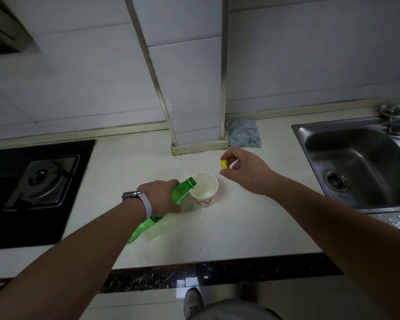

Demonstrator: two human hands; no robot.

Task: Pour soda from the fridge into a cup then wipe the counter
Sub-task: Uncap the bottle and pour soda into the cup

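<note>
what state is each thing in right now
green bottle: uncapped, tilted, mouth over cup rim
paper cup: upright
yellow cap: off, pinched by right hand
left hand: grips bottle
blue cloth: crumpled by wall
sink: no dishes

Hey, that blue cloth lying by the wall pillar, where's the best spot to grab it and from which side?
Probably pinch the crumpled blue cloth at its near edge, coming from above and the counter's front. It lies flat with its back against the white tiled wall and its left side against the tiled pillar, so only the front and sink side are open.
</note>
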